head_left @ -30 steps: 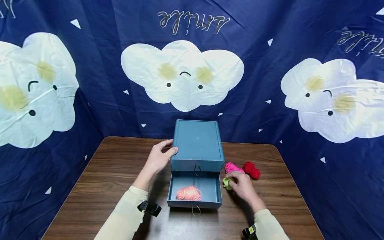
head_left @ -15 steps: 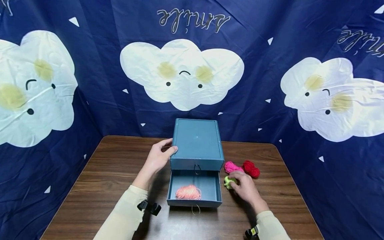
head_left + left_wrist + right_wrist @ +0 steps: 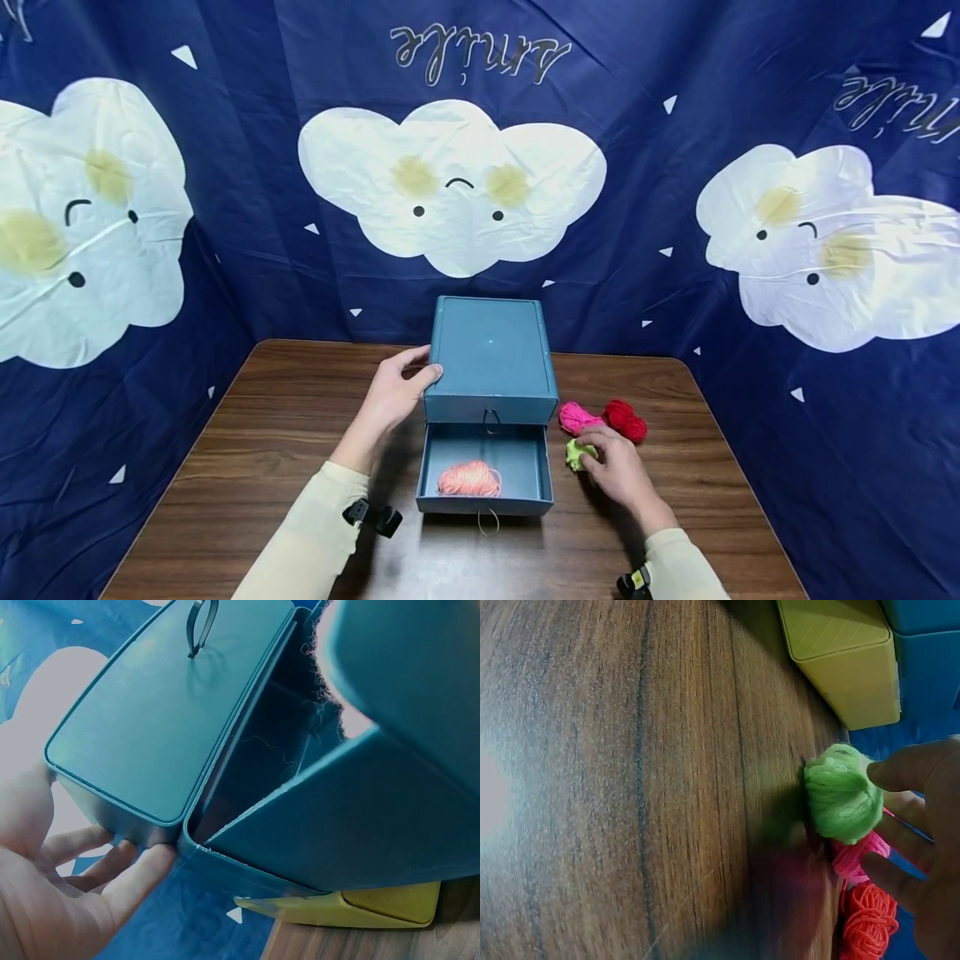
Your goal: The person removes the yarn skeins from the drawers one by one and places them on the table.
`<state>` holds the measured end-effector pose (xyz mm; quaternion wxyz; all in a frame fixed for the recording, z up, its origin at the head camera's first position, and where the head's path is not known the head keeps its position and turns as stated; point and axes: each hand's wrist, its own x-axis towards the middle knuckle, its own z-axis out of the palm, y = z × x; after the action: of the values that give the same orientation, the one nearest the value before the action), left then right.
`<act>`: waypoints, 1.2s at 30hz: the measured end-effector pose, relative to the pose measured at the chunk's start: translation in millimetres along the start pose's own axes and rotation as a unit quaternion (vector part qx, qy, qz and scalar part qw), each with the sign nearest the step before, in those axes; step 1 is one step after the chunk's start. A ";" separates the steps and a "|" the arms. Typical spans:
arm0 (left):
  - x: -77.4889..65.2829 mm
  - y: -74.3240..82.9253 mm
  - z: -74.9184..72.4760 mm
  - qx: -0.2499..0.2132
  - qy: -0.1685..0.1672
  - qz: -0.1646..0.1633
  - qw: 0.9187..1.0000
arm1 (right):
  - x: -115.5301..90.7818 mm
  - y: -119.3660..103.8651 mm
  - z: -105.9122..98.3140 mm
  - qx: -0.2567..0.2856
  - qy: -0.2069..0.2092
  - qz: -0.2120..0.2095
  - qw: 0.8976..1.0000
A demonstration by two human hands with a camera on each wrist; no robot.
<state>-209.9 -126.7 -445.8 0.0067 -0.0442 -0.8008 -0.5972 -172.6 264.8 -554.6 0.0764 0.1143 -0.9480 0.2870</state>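
Note:
In the head view, my left hand (image 3: 390, 398) rests against the left side of a blue-grey two-drawer box (image 3: 491, 350), its thumb by the upper front corner. The left wrist view shows fairly straight fingers touching the box's side. The lower drawer (image 3: 532, 467) is pulled out, and a peach skein of yarn (image 3: 468, 479) lies in it. To the right of the drawer, my right hand (image 3: 618, 467) pinches a lime-green ball of yarn (image 3: 844, 793) between thumb and fingers, low over the table. A pink skein (image 3: 577, 417) and a red skein (image 3: 625, 421) lie just behind that hand.
The box stands at the back middle of the wooden table (image 3: 285, 450). Yellow parts (image 3: 847, 660) of the box show low down in the wrist views. A blue cloth (image 3: 645, 67) with cloud prints hangs around the table's back and sides.
My right hand has shifted slightly right, and the lime-green yarn has moved with it, a little farther from the drawer. The left hand and box have stayed in place.

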 end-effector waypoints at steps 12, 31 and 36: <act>-2.1 2.7 -0.6 0.002 -0.003 -0.008 1.000 | 2.5 -7.7 -15.0 0.017 0.032 -0.048 0.998; -1.5 0.6 0.0 0.002 -0.004 -0.011 1.000 | -0.7 -66.0 -44.2 0.043 0.052 -0.147 0.987; -1.6 -0.4 -0.5 0.000 -0.004 -0.013 1.000 | -2.0 -81.2 -49.2 0.047 0.058 -0.175 0.982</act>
<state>-208.3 -127.4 -446.2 -0.0043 -0.0367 -0.8016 -0.5967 -145.7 227.2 -471.8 0.1752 0.2646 -0.8930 0.3193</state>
